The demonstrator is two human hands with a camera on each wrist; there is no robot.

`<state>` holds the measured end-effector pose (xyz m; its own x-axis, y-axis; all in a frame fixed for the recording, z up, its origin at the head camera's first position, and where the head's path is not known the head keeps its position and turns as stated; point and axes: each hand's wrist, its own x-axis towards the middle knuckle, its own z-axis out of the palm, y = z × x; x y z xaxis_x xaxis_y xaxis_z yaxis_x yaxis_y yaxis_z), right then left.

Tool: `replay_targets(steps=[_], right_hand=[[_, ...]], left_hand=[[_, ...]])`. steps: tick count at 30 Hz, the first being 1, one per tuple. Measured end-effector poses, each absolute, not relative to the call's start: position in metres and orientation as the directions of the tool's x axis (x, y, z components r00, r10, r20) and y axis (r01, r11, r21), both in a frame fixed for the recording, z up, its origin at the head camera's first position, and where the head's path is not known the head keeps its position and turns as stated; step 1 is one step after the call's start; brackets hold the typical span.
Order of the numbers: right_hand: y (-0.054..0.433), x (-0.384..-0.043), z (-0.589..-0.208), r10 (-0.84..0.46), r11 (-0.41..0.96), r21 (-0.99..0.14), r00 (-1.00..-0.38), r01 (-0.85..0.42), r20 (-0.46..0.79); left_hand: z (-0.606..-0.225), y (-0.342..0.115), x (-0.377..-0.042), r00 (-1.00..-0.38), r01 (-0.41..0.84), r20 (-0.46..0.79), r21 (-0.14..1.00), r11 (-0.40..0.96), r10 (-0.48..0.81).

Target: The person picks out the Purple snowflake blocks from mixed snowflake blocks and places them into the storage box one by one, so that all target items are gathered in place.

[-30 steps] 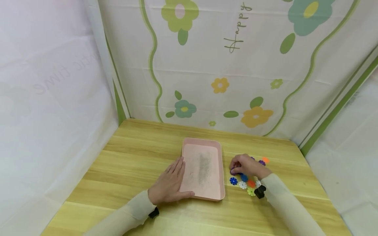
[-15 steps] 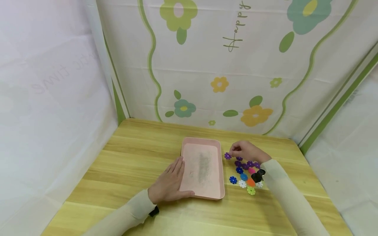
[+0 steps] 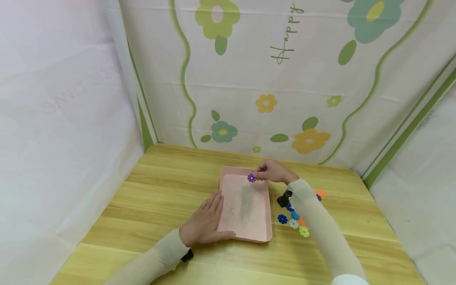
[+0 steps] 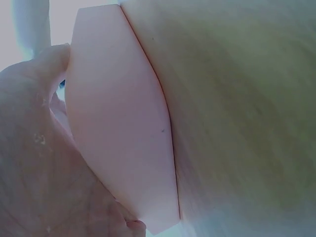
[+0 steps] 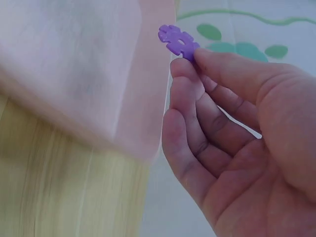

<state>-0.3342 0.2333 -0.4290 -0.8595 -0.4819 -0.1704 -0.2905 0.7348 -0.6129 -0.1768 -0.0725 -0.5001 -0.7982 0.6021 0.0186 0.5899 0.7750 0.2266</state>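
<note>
Between thumb and forefinger, my right hand (image 3: pixel 275 172) pinches a purple snowflake disc (image 3: pixel 251 178) over the far right corner of a pink tray (image 3: pixel 246 233). In the right wrist view the notched rim of the purple snowflake disc (image 5: pixel 178 41) shows clearly at the fingertips. My left hand (image 3: pixel 204 219) rests with straight fingers along the left rim of the tray, its thumb over the near edge. The left wrist view shows the palm beside the outer wall of the pink tray (image 4: pixel 118 113).
Right of the tray lie several more snowflake discs, among them a dark blue disc (image 3: pixel 282 219), a white disc (image 3: pixel 293 223), a lime disc (image 3: pixel 304 231) and an orange disc (image 3: pixel 321 193). My right forearm hides some. A flowered curtain (image 3: pixel 228 79) hangs behind the wooden table (image 3: pixel 171 170).
My right hand has picked up a purple snowflake disc from the group on the right and carried it leftward over the tray. My left hand has stayed on the tray's rim.
</note>
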Motion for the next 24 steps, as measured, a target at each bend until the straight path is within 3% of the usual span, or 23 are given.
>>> replay_targets(steps=[8, 24], right_hand=[[0.183, -0.343, -0.44, -0.454, 0.748, -0.608, -0.873, -0.265, -0.178], [0.137, -0.344, -0.473, -0.295, 0.632, -0.774, -0.934, -0.034, -0.2]], left_hand=[[-0.499, -0.072, -0.177, -0.802, 0.582, 0.0, 0.231, 0.78, 0.598], [-0.498, -0.074, -0.177, -0.803, 0.578, -0.017, 0.222, 0.785, 0.596]])
